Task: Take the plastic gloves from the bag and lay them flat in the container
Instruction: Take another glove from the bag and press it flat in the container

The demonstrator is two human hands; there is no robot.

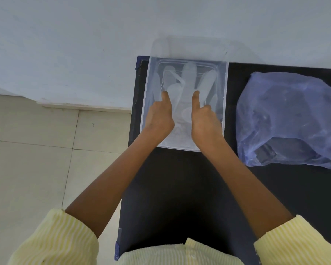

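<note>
Your left grip (159, 115) and right grip (204, 119) are both down inside the clear container (225, 92), side by side. Each thumb points away from you and lies on top of the translucent glove (189, 77), with the other fingers folded under, pinching it. The glove's fingers fan out toward the container's far end. The container sits at the far left corner of the black table (180, 188). To its right, near but apart, a bluish translucent bag (287, 119) lies crumpled on the table. Your yellow striped sleeves (61, 240) are pushed up your forearms. Pale floor tiles (36, 150) show left of the table
</note>
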